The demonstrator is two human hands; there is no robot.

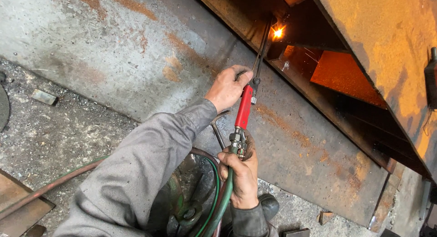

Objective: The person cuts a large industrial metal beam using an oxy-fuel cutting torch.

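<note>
Torch point(244, 107) gripped in both our fists: left hand point(227, 88) steadies the front, right hand point(241, 175) clamps the hoses point(223, 200) (flame point(277, 32) kept away).

Two hands show, a left hand point(227, 88) and a right hand point(241, 175); one cutting torch point(243, 110) with a red handle; one bright flame point(277, 32) at its tip; two hoses, one green hose point(224, 198) and one reddish hose point(50, 187); one large rusty steel plate point(150, 50); one small metal offcut point(44, 97) on the gritty floor point(54, 137).
</note>
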